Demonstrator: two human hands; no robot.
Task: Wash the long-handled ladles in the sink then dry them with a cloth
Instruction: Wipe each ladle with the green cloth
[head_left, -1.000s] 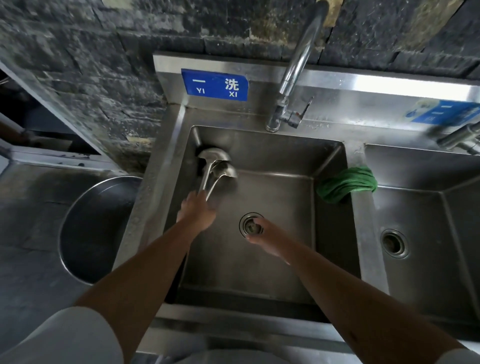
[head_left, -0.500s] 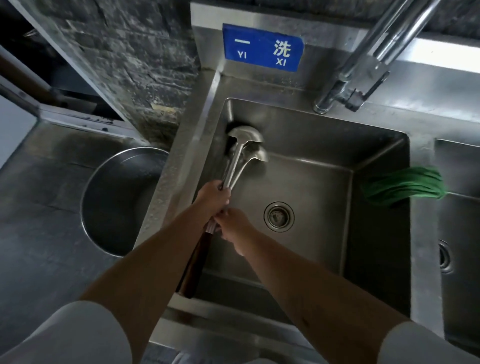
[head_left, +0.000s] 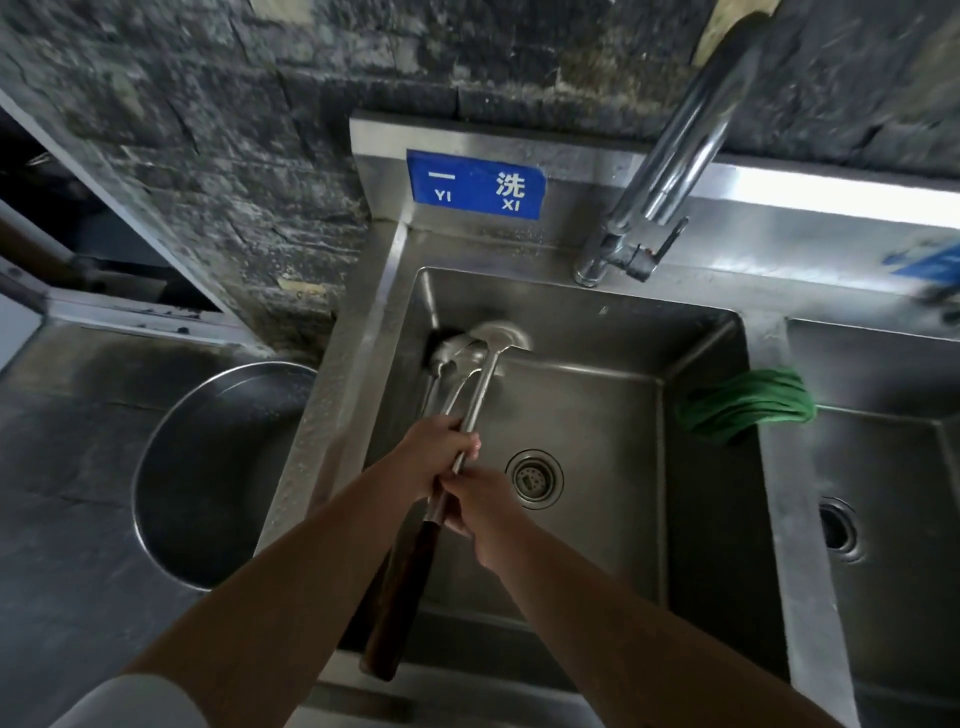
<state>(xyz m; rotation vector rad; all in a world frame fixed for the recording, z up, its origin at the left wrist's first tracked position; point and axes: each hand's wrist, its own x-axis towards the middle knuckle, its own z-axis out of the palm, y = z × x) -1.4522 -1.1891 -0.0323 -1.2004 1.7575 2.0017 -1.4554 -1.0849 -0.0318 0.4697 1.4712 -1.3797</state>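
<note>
Long-handled steel ladles (head_left: 475, 358) lie in the left sink basin (head_left: 613, 415), bowls in the far left corner and dark wooden handles (head_left: 402, 587) slanting back over the near rim. My left hand (head_left: 439, 452) grips the metal shafts together. Just below it, my right hand (head_left: 480, 499) curls round the shafts where the wood begins. A green cloth (head_left: 748, 405) hangs over the divider between the two basins. The tap (head_left: 670, 156) arches over the basin; no water shows.
A second basin (head_left: 883, 467) with its own drain lies to the right. A big round steel pot (head_left: 218, 467) sits on the floor left of the sink. A dark brick wall stands behind, with a blue sign (head_left: 475, 184) on the backsplash.
My right hand left the drain area and came up to hold the ladle handles beside my left hand. The ladles' bowls shifted slightly in the corner; the view moved closer.
</note>
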